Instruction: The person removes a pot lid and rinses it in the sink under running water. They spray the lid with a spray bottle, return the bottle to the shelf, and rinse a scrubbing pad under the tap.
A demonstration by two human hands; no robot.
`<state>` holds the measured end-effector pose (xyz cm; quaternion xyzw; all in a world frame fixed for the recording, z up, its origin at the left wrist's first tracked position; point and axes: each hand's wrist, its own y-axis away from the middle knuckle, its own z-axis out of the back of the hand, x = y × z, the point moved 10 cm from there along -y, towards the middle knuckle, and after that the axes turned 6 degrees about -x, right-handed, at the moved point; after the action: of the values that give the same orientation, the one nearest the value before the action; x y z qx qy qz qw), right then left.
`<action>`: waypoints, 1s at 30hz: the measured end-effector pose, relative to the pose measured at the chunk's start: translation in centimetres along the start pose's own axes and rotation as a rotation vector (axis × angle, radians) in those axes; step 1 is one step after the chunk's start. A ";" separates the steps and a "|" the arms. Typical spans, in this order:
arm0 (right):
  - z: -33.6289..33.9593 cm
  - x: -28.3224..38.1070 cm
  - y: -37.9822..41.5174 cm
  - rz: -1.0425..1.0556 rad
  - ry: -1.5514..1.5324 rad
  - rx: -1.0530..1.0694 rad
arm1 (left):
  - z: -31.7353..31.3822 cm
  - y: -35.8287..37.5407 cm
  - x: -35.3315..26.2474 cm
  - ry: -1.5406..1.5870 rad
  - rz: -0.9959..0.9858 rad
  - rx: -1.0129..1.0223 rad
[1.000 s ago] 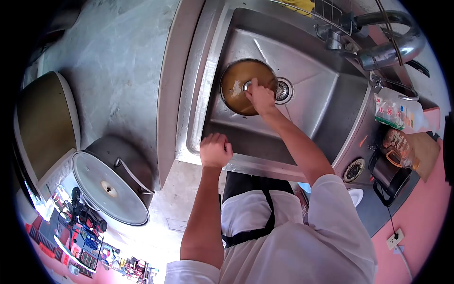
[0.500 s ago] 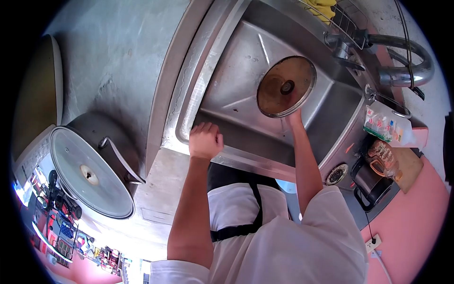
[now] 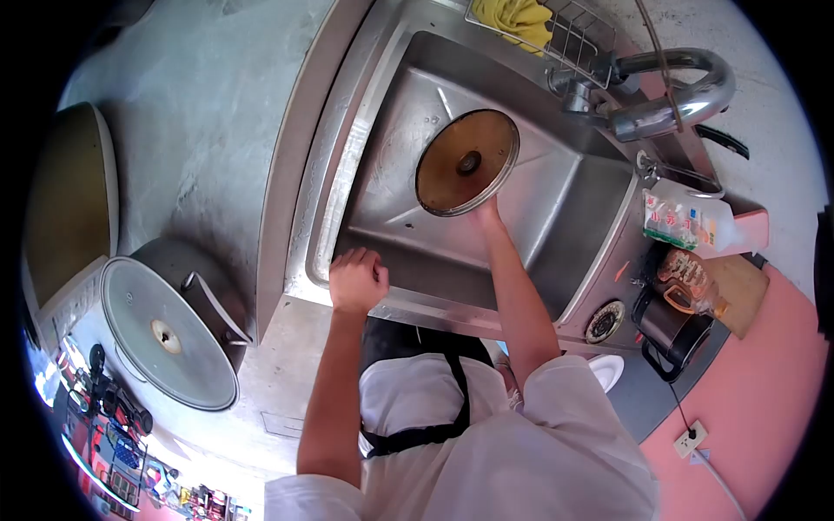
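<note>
My right hand [image 3: 485, 211] grips the near rim of a round, brownish see-through pot lid [image 3: 446, 174]. The lid is tilted above the bottom of the steel sink [image 3: 530, 230], its dark knob [image 3: 469, 162] facing up toward me. The right fingers are mostly hidden under the lid. At the sink's near-left corner, my left hand [image 3: 358, 280] is closed, fingers curled into the palm, right by the rim with nothing visible in it.
A chrome faucet [image 3: 669, 117] and a wire rack [image 3: 582, 35] with a yellow cloth [image 3: 517, 22] stand at the far right. A plastic bottle [image 3: 691, 217] and a dark kettle [image 3: 673, 326] are on the right. At left is a large lidded pot [image 3: 169, 334].
The whole view has shifted, so the sink appears further left. The lid has moved slightly left over the sink, still in my right hand. My left hand stays curled near the corner.
</note>
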<state>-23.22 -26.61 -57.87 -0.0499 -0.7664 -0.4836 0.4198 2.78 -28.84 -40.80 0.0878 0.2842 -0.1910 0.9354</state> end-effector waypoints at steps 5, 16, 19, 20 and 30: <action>-1.6 1.2 -0.4 -0.003 0.013 0.070 | 5.5 -4.2 -11.4 0.436 -0.168 -0.239; -4.4 0.0 -2.4 -0.162 -0.146 0.313 | -4.7 -19.9 -28.0 0.580 -0.381 -0.079; -5.4 0.6 -2.4 -0.196 -0.192 0.392 | -3.3 -18.8 -26.9 0.524 -0.396 -0.229; -5.7 0.8 -2.3 -0.210 -0.208 0.414 | -3.1 -18.3 -27.0 0.524 -0.393 -0.230; -7.2 0.3 -1.6 -0.324 -0.281 0.589 | -2.2 -13.8 -12.7 0.410 -0.120 -0.198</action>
<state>-19.89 -33.19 -57.50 0.1293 -0.9210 -0.2910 0.2246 -13.60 -36.91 -36.20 0.0155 0.4904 -0.1957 0.8491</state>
